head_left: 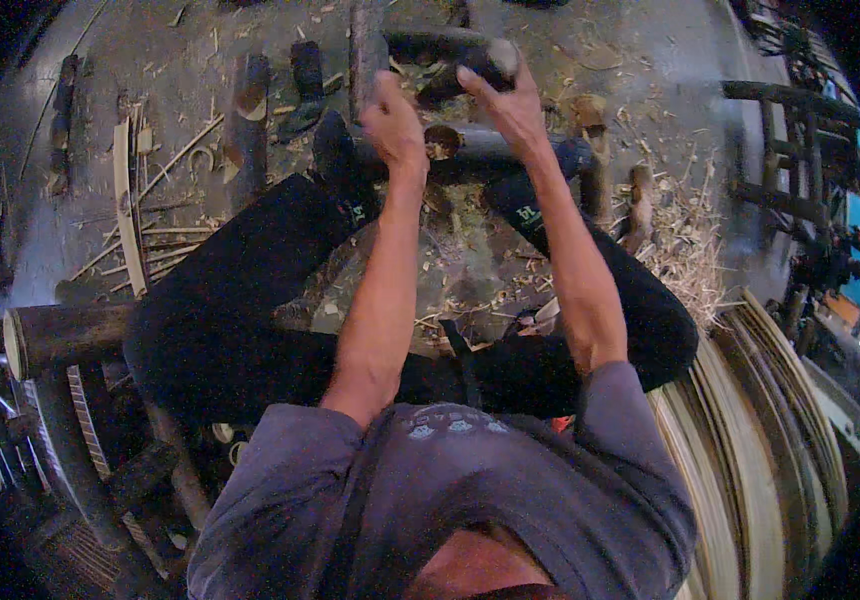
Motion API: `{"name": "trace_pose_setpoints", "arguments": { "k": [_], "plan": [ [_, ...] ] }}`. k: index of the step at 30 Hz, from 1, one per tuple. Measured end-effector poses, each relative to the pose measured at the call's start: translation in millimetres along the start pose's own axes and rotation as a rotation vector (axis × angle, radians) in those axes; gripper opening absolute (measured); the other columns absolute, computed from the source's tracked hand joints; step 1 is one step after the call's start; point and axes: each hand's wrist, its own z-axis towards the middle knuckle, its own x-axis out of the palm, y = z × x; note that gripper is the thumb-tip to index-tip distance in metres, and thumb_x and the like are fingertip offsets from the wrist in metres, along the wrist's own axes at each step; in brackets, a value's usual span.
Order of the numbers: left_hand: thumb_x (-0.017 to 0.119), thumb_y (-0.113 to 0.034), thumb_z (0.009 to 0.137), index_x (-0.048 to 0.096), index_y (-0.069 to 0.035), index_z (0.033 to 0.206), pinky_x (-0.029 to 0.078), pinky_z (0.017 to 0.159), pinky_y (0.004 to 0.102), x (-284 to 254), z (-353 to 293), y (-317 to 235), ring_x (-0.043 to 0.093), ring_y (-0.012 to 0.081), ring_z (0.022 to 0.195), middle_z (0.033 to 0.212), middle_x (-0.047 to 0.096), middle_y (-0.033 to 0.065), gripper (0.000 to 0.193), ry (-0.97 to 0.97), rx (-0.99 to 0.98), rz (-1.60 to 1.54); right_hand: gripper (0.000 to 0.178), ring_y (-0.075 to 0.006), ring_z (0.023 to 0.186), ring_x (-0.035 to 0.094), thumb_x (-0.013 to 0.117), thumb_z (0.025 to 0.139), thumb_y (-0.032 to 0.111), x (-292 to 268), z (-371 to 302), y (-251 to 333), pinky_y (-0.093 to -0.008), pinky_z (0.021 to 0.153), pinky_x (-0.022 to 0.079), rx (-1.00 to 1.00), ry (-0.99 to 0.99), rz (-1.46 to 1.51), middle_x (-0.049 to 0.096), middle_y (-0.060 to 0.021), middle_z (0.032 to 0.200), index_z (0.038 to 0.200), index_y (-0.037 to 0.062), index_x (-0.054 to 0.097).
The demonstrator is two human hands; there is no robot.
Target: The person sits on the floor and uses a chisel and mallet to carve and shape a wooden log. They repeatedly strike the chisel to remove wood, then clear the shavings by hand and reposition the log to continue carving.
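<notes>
In front of me on the floor stands a frame of bark-covered logs, with a thick crosspiece (pixel 480 142) lying between my feet. My right hand (pixel 515 115) grips a short dark log (pixel 502 60) with a pale cut end, thumb on one side and fingers on the other. Beside an upright log (pixel 366 55) is my left hand (pixel 394 125), its fingers curled in and slightly blurred. Whatever it may hold is hidden. A round, brownish cut end or hole (pixel 442 142) shows on the crosspiece, below and between my hands.
Wood shavings (pixel 685 215) litter the floor, heaped at the right. Long pale strips (pixel 128 200) lie at the left. A big coil of thin wood strips (pixel 740 430) stands by my right side. Log chair frames (pixel 100 440) crowd the left, with more dark frames (pixel 785 150) at the right.
</notes>
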Motion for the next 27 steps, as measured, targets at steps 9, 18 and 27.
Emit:
{"name": "trace_pose_setpoints", "arguments": {
  "k": [9, 18, 27],
  "plan": [
    [0.044, -0.052, 0.09, 0.052, 0.004, 0.113, 0.041, 0.088, 0.031, -17.0, -33.9, 51.9, 0.056, 0.0203, 0.096, 0.105, 0.06, 0.0125, 0.061, 1.138, -0.252, 0.138, 0.064, -0.0167, 0.112, 0.047, 0.068, 0.081, 0.016, 13.3, -170.7, -9.5, -0.0308, 0.094, 0.039, 0.176, -0.044, 0.073, 0.046, -0.0112, 0.126, 0.134, 0.008, 0.032],
    [0.038, -0.068, 0.083, 0.02, 0.016, 0.134, 0.022, 0.109, 0.0357, -30.8, -1.2, 72.3, 0.025, 0.0357, 0.134, 0.141, 0.023, 0.0314, 0.1, 1.408, 0.048, 0.82, 0.077, -0.0222, 0.113, 0.047, 0.061, 0.081, 0.01, 93.9, -156.5, -104.0, -0.0312, 0.096, 0.037, 0.013, -0.358, 0.161, 0.046, -0.0167, 0.127, 0.144, 0.0051, 0.018],
    [0.041, -0.062, 0.085, 0.058, 0.001, 0.1, 0.043, 0.076, 0.042, -25.8, 9.8, 128.7, 0.06, 0.0336, 0.085, 0.088, 0.062, 0.0223, 0.067, 1.09, 0.131, 0.851, 0.067, -0.0282, 0.131, 0.033, 0.055, 0.084, 0.015, 104.9, -156.4, -103.7, -0.0333, 0.105, 0.028, 0.246, -0.297, -0.071, 0.032, -0.0171, 0.144, 0.141, 0.0009, 0.023]
  ]
}}
